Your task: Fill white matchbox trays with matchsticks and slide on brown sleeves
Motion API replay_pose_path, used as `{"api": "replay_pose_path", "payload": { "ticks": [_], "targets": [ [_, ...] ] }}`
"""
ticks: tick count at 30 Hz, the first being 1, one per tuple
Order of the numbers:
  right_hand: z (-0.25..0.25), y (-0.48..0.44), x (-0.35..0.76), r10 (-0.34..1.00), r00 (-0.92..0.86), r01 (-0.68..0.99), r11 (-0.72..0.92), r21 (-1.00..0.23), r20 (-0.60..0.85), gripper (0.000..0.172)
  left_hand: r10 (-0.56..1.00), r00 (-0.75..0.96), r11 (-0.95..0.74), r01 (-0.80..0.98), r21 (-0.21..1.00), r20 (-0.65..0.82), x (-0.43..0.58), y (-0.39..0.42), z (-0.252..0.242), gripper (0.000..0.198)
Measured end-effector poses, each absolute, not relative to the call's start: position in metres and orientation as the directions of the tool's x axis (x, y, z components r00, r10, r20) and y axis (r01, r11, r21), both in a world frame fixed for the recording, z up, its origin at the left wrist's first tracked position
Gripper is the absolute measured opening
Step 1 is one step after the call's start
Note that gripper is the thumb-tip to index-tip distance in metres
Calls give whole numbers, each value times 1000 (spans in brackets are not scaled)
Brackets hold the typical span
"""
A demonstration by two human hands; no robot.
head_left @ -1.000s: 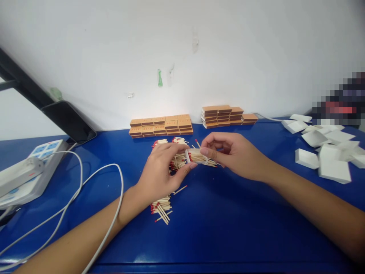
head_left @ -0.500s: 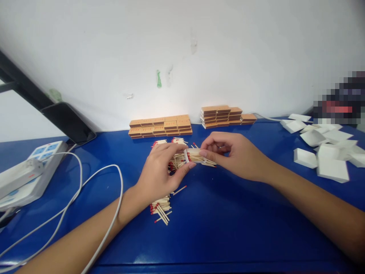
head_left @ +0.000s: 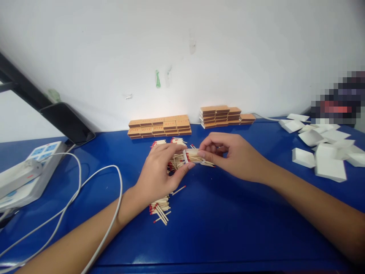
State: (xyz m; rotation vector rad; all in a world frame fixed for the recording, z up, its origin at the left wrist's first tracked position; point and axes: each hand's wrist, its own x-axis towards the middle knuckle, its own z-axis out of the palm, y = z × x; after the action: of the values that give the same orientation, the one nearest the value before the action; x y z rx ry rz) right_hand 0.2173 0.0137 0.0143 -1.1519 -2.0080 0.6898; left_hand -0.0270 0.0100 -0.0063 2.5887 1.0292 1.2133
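Note:
A small white matchbox tray (head_left: 185, 156) with red-headed matches (head_left: 192, 156) lying in it is held above the blue table. My left hand (head_left: 161, 171) is closed on the tray's left end, thumb below and fingers behind. At the right end, my right hand (head_left: 228, 154) pinches the matches between thumb and fingers; its fingertips are partly hidden, and it may touch the tray too. Loose matches (head_left: 176, 163) lie in a heap under and behind the tray. Another match pile (head_left: 159, 207) lies in front of my left wrist.
Brown matchboxes stand by the wall in a left stack (head_left: 159, 126) and a right stack (head_left: 219, 116). White empty trays (head_left: 330, 169) are heaped at right. A power strip (head_left: 42, 163), a dark phone-like slab (head_left: 68, 123) and a white cable (head_left: 121, 182) crossing my left forearm are at left.
Both hands keep their hold on the tray and matches, almost still. The whole view has shifted very slightly.

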Motion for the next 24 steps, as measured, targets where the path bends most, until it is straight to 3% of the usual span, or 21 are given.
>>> {"api": "replay_pose_path", "payload": {
  "ticks": [5,9,16,20,24],
  "targets": [
    [13,14,220,845,-389,530,532,-660,367,22,617,452,-763,543,350,644,-26,10,-6,35],
    [15,12,221,853,-411,515,509,-690,322,17,623,446,-754,561,342,642,-26,12,-8,34],
    [17,19,227,869,-299,582,493,-647,394,13,620,438,-751,571,331,651,-26,12,-10,35],
    [18,24,238,882,-356,652,471,-594,310,10,637,297,-689,632,353,711,-27,13,-5,32],
    [16,27,243,866,-482,737,483,-473,132,11,676,209,-639,645,419,707,-28,15,-4,32]
  ]
}}
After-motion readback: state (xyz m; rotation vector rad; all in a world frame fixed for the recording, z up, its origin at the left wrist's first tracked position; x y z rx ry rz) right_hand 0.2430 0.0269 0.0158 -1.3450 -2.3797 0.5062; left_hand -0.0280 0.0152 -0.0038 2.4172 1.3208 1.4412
